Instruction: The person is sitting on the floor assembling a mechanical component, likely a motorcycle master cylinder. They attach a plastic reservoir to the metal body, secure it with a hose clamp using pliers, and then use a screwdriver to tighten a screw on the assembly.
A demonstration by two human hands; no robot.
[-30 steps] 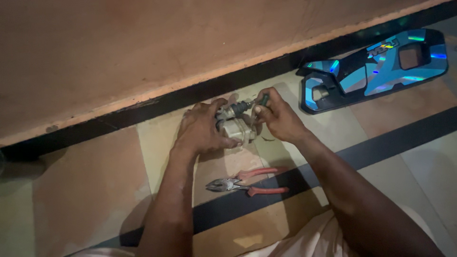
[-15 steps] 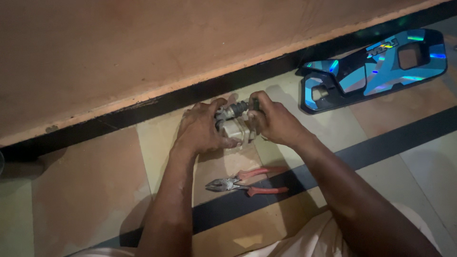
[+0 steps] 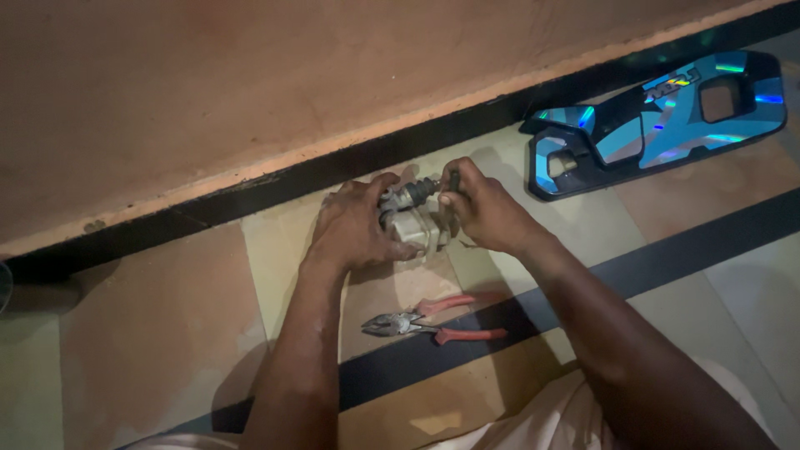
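Note:
My left hand [image 3: 357,225] grips a small grey metal part [image 3: 414,223] resting on the tiled floor close to the wall. A dark stub sticks out of the top of this part, and my right hand [image 3: 485,207] pinches the end of it with the fingertips. Much of the part is hidden between both hands. Pliers with red handles [image 3: 433,321] lie on the floor just below my hands, jaws pointing left, untouched.
A black and blue glossy plastic panel [image 3: 658,117] with cut-outs lies on the floor at the upper right. A brown wall with a dark skirting strip [image 3: 250,187] runs behind the hands. A dark tile band [image 3: 667,250] crosses the floor.
My right hand has shifted slightly on the stub at the top of the part. The left hand and the pliers stay where they were.

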